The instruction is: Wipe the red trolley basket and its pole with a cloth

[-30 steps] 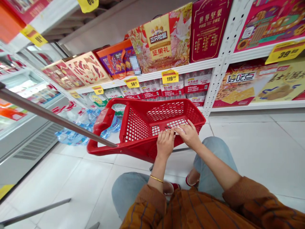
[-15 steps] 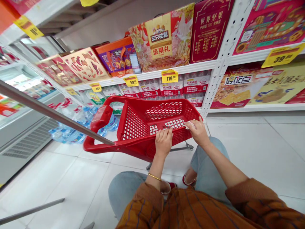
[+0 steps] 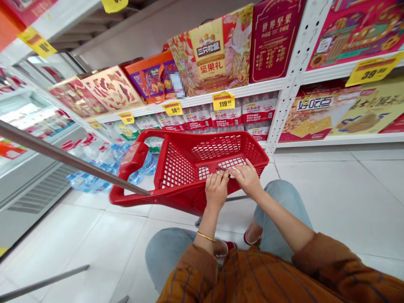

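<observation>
Far left, you have a glass-topped chest freezer [image 3: 38,185] with a vent grille along its side. Shrink-wrapped water bottles [image 3: 91,181] lie on the tiled floor just beyond it, and a grey metal rail [image 3: 63,153] crosses the view in front of them.

Centre, a red shopping basket [image 3: 186,168] on a wheeled frame is drawn in close over your knees, its long handle pointing left. That keeps it within easy reach of both arms.

Your left hand [image 3: 217,189], with a gold bangle [image 3: 205,237] at the wrist, is half curled at the basket's near rim. Its fingertips [image 3: 222,176] reach the end of a small pale packet [image 3: 232,170]; you cannot tell whether they grip the packet or the rim. The packet sits between your hands, just above the basket's lattice floor, so a slip would likely land inside.

Your right hand [image 3: 248,179] is partly closed, fingers over the packet, and seems to have hold of it.

Behind, a white perforated shelf upright [image 3: 284,105] divides the gift boxes. A nut gift box [image 3: 205,54] sits left of it, above a yellow 119 price tag [image 3: 223,101]; a snack box [image 3: 315,111] sits right.
</observation>
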### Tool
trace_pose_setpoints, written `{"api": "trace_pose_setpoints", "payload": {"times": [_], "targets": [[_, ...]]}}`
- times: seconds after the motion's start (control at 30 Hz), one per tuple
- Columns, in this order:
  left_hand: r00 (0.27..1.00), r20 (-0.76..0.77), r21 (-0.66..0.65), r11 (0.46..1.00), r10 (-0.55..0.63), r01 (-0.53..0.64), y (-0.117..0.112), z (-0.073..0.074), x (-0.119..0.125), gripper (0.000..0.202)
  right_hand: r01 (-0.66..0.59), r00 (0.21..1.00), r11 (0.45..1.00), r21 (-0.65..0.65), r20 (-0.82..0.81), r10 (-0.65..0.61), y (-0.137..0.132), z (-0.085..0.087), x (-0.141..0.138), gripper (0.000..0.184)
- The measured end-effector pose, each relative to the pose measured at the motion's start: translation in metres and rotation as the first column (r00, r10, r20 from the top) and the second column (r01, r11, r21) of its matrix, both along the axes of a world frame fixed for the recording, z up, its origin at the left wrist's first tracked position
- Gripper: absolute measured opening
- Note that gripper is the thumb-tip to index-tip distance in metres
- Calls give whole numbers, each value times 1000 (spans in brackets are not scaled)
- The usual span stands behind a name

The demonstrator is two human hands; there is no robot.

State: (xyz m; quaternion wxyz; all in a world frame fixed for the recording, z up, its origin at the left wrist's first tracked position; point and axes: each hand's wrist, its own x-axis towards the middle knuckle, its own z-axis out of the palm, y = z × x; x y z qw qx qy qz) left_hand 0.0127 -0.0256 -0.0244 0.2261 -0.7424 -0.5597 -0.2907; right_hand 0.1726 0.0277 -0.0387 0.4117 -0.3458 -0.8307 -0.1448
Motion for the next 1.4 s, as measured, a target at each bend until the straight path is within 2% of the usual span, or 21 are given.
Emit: {"api": "trace_pose_setpoints", "payload": {"times": [0.17, 0.47, 0.63, 0.77, 0.87, 0.97, 1.1, 1.23, 1.4], "targets": [[1000, -21, -17, 1000, -10, 10, 2, -6, -5, 35, -3, 998, 1000, -6, 70, 3, 5, 2, 13, 29], [1000, 18, -8, 1000, 3, -3, 2, -5, 0, 32, 67, 997, 997, -39, -29, -68, 17, -8, 40, 24], [998, 58, -7, 1000, 11, -10, 0, -1, 4, 32, 85, 987, 991, -105, -125, -98, 5, -1, 20, 24], [999, 42, -5, 1000, 0, 0, -1, 0, 2, 32, 6, 998, 994, -108, -62, -13, -3, 1, 1, 26], [1000, 21, -11, 1000, -6, 6, -2, 0, -3, 32, 7, 1000, 999, -41, 1, -7, -2, 0, -1, 26], [1000, -17, -12, 1000, -21, 20, -2, -1, -8, 33, -1, 998, 999, 42, 57, -2, 4, -1, 7, 26], [997, -67, -14, 1000, -25, 24, -1, -1, -14, 35, -2, 998, 998, 65, 64, -2, 12, -3, 23, 24], [996, -85, -21, 1000, -21, 20, 1, -1, -20, 34, 40, 999, 998, 41, 25, -41, 22, -13, 45, 22], [999, -45, -26, 1000, -4, 3, -2, 0, -23, 32, 45, 999, 997, -64, 3, -45, 33, -24, 64, 22]]}}
